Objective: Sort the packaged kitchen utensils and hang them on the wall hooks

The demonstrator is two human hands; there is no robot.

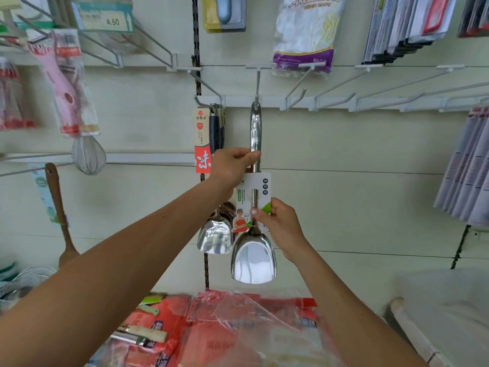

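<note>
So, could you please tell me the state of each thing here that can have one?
Steel spatula: upright, handle eye at the hook's tip, held by both hands.
Left hand: pinches the spatula's handle.
Right hand: holds the card label.
Hook: through the spatula's eye.
Neighbouring spatulas: hanging.
Hook to the right: bare.

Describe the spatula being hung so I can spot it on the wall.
Find the dark slotted strip down the wall's middle; just right of it, a white hook meets the top of the spatula. It is all steel with a white-and-green card, left hand on the handle, right hand on the card. Its left neighbour has a dark handle and red label.
</note>
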